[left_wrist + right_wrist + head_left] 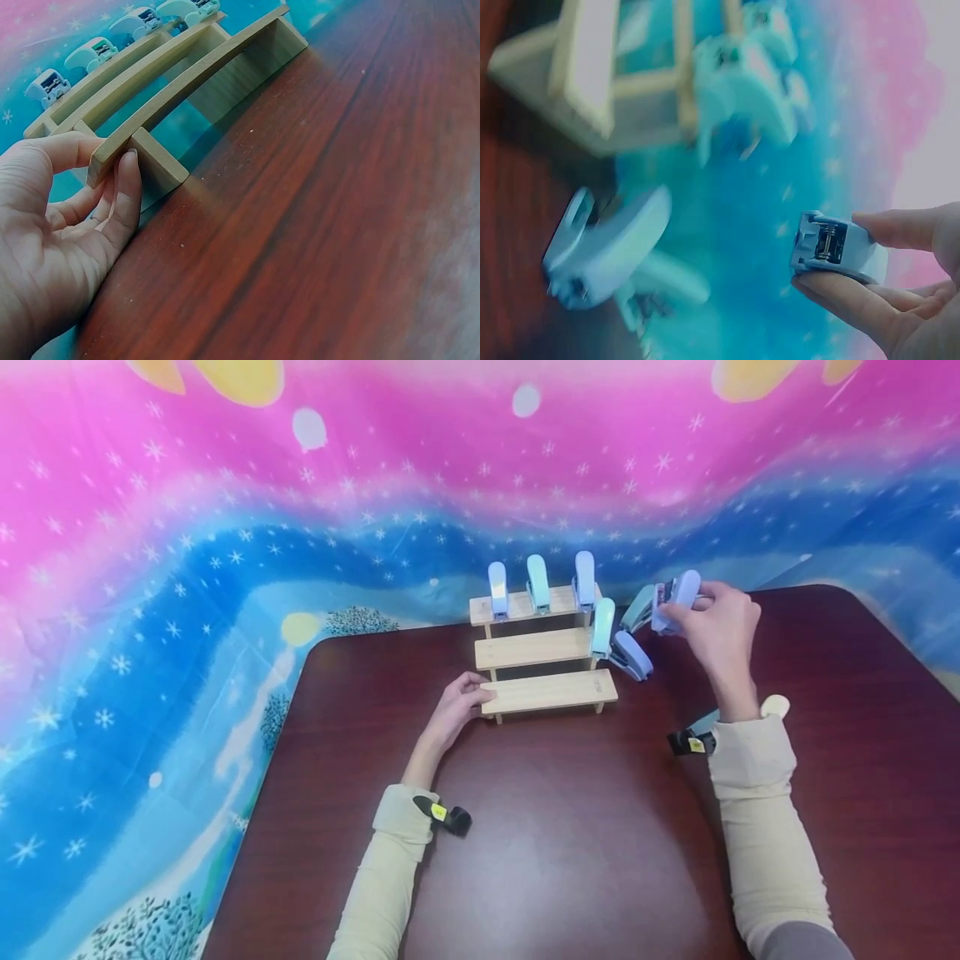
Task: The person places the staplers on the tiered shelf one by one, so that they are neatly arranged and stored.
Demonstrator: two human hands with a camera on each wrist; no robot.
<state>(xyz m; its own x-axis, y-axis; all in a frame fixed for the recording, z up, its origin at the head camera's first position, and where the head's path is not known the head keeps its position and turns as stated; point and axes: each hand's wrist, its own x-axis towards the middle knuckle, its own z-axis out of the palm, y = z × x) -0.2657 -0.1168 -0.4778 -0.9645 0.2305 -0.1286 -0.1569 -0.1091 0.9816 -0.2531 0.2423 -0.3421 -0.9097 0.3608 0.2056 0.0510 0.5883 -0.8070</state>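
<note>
A three-step wooden rack (547,692) stands toward the table's back. My left hand (459,706) grips the left end of its lowest step; in the left wrist view the thumb and fingers (129,180) pinch the board's end. Three staplers, among them a mint one (537,583), stand on the top step. Another mint stapler (602,627) is at the right end of the middle step. My right hand (722,625) holds a lavender stapler (684,597) in the air, right of the rack, pinched between thumb and fingers (855,300).
Right of the rack, a lavender stapler (632,656) and a green one (639,608) lie close together on the table (570,827). A pale object (776,706) shows partly behind the right wrist. A printed cloth (420,468) hangs behind the table.
</note>
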